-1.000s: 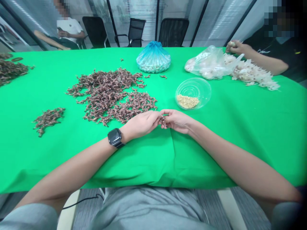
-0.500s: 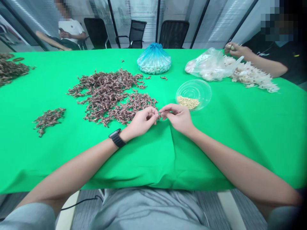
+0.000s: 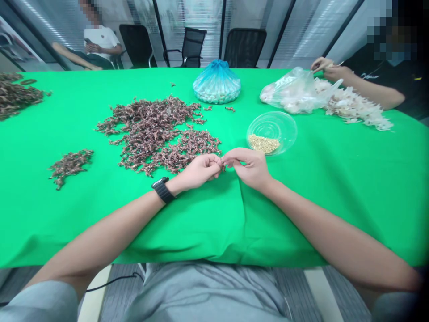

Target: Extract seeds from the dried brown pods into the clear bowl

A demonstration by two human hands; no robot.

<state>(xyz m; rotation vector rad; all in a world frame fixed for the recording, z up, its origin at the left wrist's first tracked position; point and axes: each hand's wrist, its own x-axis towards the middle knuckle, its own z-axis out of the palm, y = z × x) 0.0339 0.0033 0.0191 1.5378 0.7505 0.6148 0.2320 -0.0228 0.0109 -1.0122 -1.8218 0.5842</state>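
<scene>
My left hand (image 3: 201, 172), with a dark watch (image 3: 163, 189) at its wrist, is closed in a pinch at the right edge of a heap of small, dried, twisted brown pieces (image 3: 144, 125). Meeting it fingertip to fingertip, my right hand (image 3: 251, 169) is also pinched. A small brown dried piece (image 3: 223, 167) shows between the two sets of fingertips, mostly covered by them. Just beyond my right hand lies a clear round plastic dish (image 3: 287, 129) holding a little mound of yellowish bits (image 3: 264, 143).
A tied blue bag (image 3: 216, 82) of pale pieces stands behind the heap. Smaller brown piles (image 3: 71, 167) lie left. At the right, a co-worker's hands (image 3: 330, 68) are above a clear bag (image 3: 290, 91) and white scraps (image 3: 355, 107). Another person (image 3: 100, 42) sits behind the table.
My hands stay together; my left fingers have curled in tighter and my right hand has tilted slightly. The co-worker's hands have shifted a little. The whole view has moved slightly.
</scene>
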